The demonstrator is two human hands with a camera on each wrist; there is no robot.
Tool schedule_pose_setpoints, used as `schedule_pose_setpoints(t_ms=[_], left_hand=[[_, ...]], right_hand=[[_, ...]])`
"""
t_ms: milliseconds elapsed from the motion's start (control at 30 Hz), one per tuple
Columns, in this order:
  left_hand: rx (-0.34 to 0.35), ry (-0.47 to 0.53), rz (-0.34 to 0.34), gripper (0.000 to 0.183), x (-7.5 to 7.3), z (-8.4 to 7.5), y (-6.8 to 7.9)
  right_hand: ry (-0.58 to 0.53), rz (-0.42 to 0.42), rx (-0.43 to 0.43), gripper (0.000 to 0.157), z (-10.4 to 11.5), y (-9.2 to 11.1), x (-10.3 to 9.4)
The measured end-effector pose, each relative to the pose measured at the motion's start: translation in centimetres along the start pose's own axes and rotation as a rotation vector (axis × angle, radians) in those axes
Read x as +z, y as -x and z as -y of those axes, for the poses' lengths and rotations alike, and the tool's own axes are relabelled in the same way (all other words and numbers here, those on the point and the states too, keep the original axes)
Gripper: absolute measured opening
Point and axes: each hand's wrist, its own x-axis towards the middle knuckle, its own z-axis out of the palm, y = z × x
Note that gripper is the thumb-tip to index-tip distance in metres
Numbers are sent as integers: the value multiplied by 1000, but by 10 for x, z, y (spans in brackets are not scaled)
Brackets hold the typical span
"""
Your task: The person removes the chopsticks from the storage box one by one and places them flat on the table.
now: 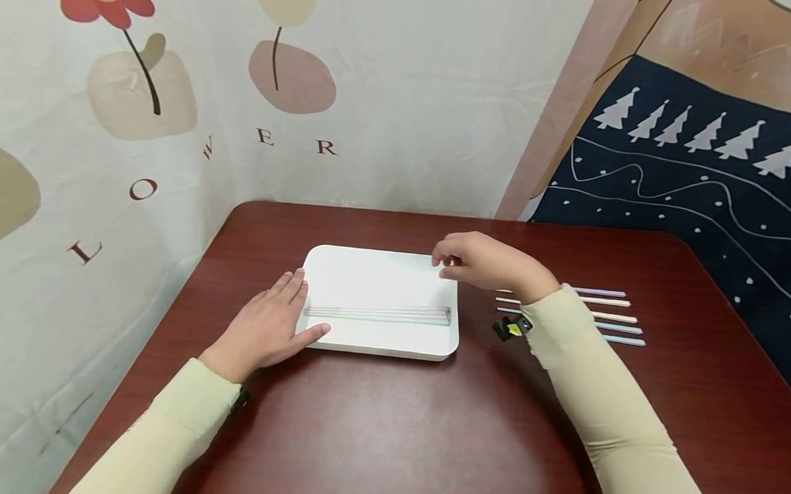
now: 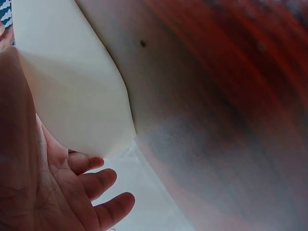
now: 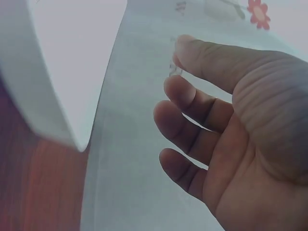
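Head view: white rectangular tray with rounded corners [image 1: 362, 275] is sitting on the dark red-brown wooden counter [image 1: 376, 421], in front of the white flower-print cloth [image 1: 413, 117]. Thin, pale, straight strips [image 1: 380, 315] are lying lengthwise inside it, nearer the tray's near side; material unclear. Left hand [image 1: 265, 326] is resting, released, on the tray's left end, fingers straight, thumb pointing over the near-left corner. Right hand [image 1: 480, 261] is hovering at the far-right corner, released, fingers loosely bent; can't tell if it's touching the rim. Slim pastel sticks in purple, cream and blue [image 1: 615, 317] are lying to the tray's right, partly hidden by the right arm.

Left wrist view: palm and extended fingers are showing beside the tray's pale wall; counter is blurring out.

Right wrist view: fingers are curving loosely, thumb near the index; tray corner is showing well apart from them in frame.
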Motion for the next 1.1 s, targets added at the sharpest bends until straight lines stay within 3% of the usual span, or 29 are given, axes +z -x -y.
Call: schedule_pose_setpoints(t_ms=[300, 600, 867, 1100], left_hand=[[-13, 0, 2, 96, 0, -1, 0], [-24, -4, 20, 99, 1, 0, -2], [-23, -3, 27, 98, 2, 0, -2], [-19, -5, 5, 97, 0, 1, -2]], right_hand=[[81, 84, -91, 13, 23, -42, 20], [16, 118, -144, 8, 27, -72, 49], [-86, 175, -115, 8, 25, -87, 75], [-124, 203, -81, 13, 20, -93, 86]])
